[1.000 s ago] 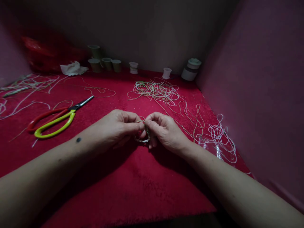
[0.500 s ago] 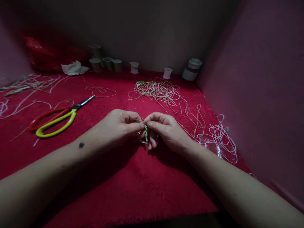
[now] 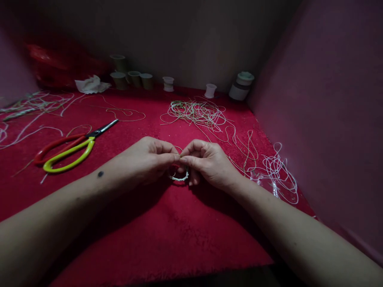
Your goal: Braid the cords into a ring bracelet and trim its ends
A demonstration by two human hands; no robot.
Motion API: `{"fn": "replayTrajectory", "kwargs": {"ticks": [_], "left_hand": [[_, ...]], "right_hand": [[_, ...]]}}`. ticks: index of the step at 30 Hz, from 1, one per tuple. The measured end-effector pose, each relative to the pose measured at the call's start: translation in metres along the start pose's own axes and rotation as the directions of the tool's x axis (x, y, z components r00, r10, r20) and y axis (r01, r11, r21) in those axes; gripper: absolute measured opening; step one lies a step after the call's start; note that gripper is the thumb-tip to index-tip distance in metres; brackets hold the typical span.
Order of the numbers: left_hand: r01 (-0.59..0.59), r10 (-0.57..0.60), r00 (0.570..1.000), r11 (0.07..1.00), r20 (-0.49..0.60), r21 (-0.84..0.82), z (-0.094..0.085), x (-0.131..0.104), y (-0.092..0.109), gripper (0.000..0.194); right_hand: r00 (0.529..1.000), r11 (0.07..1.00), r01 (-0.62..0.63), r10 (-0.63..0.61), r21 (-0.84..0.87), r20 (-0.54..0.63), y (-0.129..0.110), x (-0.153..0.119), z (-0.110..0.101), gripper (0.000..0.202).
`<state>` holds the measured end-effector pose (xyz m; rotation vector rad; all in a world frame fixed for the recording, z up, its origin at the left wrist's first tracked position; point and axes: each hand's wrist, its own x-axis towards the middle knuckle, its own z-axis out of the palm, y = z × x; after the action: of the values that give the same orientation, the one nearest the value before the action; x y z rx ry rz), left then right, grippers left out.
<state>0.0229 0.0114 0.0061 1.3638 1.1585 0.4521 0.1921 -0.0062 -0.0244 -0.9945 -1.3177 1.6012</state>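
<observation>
A small braided cord bracelet [image 3: 179,178], pale green and white, hangs as a loop below my fingertips over the red cloth [image 3: 167,235]. My left hand [image 3: 160,155] pinches its upper part between thumb and forefinger. Fingertip to fingertip with it, my right hand [image 3: 206,159] pinches the same spot from the other side. A thin strand of cord arches just above the fingertips. The pinched part itself is hidden by the fingers.
Scissors [image 3: 77,149] with red and yellow handles lie at left. Tangled cords [image 3: 197,113] spread behind my hands, white cord [image 3: 277,171] at right, more cords [image 3: 38,105] at far left. Spools [image 3: 134,79], a jar [image 3: 241,85] and a red bag [image 3: 60,67] stand along the back.
The bracelet has turned: its green braided side faced me before, and now it hangs as an open round loop. Both hands stay pinched together in nearly the same place.
</observation>
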Motion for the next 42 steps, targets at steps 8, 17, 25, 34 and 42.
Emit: {"fn": "replayTrajectory", "kwargs": {"ticks": [8, 17, 25, 34, 42], "left_hand": [[0.066, -0.065, 0.998, 0.998, 0.001, -0.008, 0.0026, -0.0023, 0.0047, 0.016], [0.041, -0.039, 0.998, 0.999, 0.057, -0.026, -0.0003, -0.0053, 0.0057, 0.013], [0.051, -0.048, 0.994, 0.998, 0.102, -0.028, -0.0011, -0.0025, 0.0021, 0.009], [0.053, -0.048, 0.995, 0.997, 0.09, -0.057, 0.0033, -0.0055, 0.0018, 0.007], [-0.215, 0.203, 0.976, 0.943, 0.075, 0.253, 0.0008, -0.0012, 0.0018, 0.016]], "right_hand": [[0.99, 0.995, 0.091, -0.094, -0.032, -0.107, -0.0065, -0.004, 0.002, 0.008], [0.996, 0.987, 0.085, -0.082, 0.137, -0.023, -0.0046, -0.0053, -0.0013, 0.018], [0.954, 0.957, 0.289, -0.289, -0.011, -0.075, -0.0099, -0.0086, 0.0049, 0.012], [0.989, 0.976, 0.144, -0.138, 0.163, -0.049, -0.0076, -0.0065, 0.0021, 0.015], [0.999, 0.97, 0.05, -0.045, 0.236, -0.028, -0.0097, -0.0059, -0.0007, 0.022]]}}
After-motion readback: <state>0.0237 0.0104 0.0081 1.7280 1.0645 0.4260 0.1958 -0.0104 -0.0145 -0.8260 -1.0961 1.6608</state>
